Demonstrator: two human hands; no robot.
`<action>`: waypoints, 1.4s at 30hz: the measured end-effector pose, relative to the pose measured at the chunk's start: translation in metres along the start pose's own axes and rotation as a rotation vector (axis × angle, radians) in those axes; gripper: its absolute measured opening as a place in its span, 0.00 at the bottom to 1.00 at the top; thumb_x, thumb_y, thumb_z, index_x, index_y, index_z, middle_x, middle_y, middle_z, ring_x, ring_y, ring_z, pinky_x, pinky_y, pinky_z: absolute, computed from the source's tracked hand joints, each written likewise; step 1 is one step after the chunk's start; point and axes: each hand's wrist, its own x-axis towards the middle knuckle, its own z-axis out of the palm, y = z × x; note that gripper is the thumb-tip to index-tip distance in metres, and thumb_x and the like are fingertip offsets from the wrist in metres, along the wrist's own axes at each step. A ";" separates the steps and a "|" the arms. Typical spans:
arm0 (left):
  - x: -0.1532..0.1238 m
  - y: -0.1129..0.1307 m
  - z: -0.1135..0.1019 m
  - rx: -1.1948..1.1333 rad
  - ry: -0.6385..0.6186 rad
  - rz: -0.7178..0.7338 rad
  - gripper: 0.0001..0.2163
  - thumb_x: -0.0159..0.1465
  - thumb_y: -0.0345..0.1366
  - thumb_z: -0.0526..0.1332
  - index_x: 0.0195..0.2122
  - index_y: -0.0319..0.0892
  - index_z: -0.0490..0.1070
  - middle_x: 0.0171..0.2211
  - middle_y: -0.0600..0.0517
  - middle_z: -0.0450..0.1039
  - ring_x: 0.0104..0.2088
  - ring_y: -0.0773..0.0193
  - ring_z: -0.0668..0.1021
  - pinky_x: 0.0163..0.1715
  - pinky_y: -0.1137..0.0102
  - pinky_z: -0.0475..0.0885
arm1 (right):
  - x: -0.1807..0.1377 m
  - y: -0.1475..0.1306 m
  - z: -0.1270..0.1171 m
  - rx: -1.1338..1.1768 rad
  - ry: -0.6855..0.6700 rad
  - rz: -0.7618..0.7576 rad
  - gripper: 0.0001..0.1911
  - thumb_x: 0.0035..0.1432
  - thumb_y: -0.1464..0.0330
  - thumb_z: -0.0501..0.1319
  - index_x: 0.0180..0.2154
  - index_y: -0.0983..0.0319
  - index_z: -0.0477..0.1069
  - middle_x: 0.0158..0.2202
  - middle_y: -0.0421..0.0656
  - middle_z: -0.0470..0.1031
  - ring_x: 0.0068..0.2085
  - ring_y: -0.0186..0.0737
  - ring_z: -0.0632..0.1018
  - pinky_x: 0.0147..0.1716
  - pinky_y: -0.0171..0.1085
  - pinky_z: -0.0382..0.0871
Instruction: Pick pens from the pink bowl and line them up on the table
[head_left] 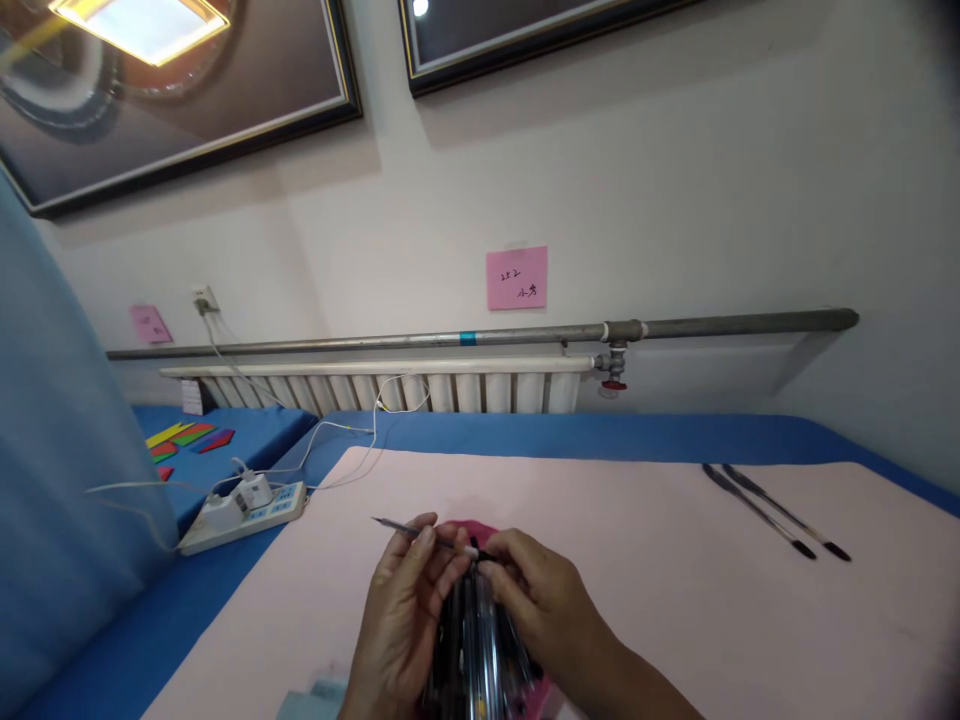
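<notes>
My left hand [409, 600] pinches a slim pen refill [397, 525] between thumb and fingers, its pointed tip towards the upper left. At the refill's other end, by a whitish section, my right hand [536, 595] pinches a small black piece [486, 556]. Whether that piece is joined to the refill I cannot tell. Below both hands lies a bundle of clear and black pens [480, 650], on or in a bright pink holder [540, 695] that is mostly hidden.
Two long slim dark-ended items [780, 510] lie on the pink table cover [637, 520] at right. A power strip [277, 510] with plugged-in chargers and white cables sits at left. A pale blue item [311, 703] is near the front edge. Behind stand a radiator [450, 390] and pipe [525, 336].
</notes>
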 end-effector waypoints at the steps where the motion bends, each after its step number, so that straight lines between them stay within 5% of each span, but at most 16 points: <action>1: 0.000 0.000 0.000 -0.003 -0.001 0.002 0.07 0.57 0.25 0.60 0.38 0.38 0.69 0.31 0.47 0.77 0.34 0.62 0.80 0.39 0.65 0.75 | 0.000 0.000 -0.001 -0.004 -0.023 -0.012 0.07 0.59 0.68 0.52 0.30 0.59 0.66 0.28 0.38 0.72 0.29 0.34 0.71 0.29 0.32 0.63; 19: 0.001 0.001 -0.003 0.049 -0.012 0.016 0.08 0.55 0.26 0.63 0.37 0.37 0.69 0.30 0.47 0.76 0.32 0.62 0.79 0.33 0.69 0.76 | -0.002 0.009 -0.001 -0.233 -0.076 -0.214 0.03 0.60 0.70 0.53 0.33 0.60 0.64 0.32 0.40 0.70 0.32 0.36 0.71 0.32 0.35 0.64; 24: 0.001 0.001 -0.003 0.069 -0.020 0.020 0.10 0.53 0.28 0.65 0.37 0.37 0.69 0.29 0.48 0.76 0.32 0.62 0.79 0.31 0.70 0.75 | -0.002 0.008 0.001 -0.127 -0.119 -0.084 0.07 0.61 0.67 0.52 0.30 0.59 0.63 0.28 0.37 0.69 0.28 0.33 0.70 0.28 0.33 0.63; 38: 0.002 0.001 -0.005 0.135 -0.050 0.030 0.10 0.52 0.31 0.66 0.35 0.37 0.69 0.29 0.48 0.76 0.31 0.63 0.79 0.30 0.71 0.75 | -0.003 0.006 0.001 -0.192 -0.113 -0.128 0.03 0.58 0.69 0.55 0.31 0.60 0.63 0.32 0.40 0.70 0.33 0.36 0.70 0.31 0.34 0.62; 42: 0.001 0.003 -0.005 0.142 -0.094 0.024 0.10 0.54 0.31 0.65 0.36 0.38 0.69 0.28 0.49 0.76 0.31 0.64 0.79 0.31 0.72 0.74 | -0.002 0.004 0.000 -0.046 -0.171 -0.081 0.08 0.60 0.68 0.52 0.28 0.60 0.63 0.26 0.38 0.68 0.28 0.34 0.69 0.28 0.33 0.61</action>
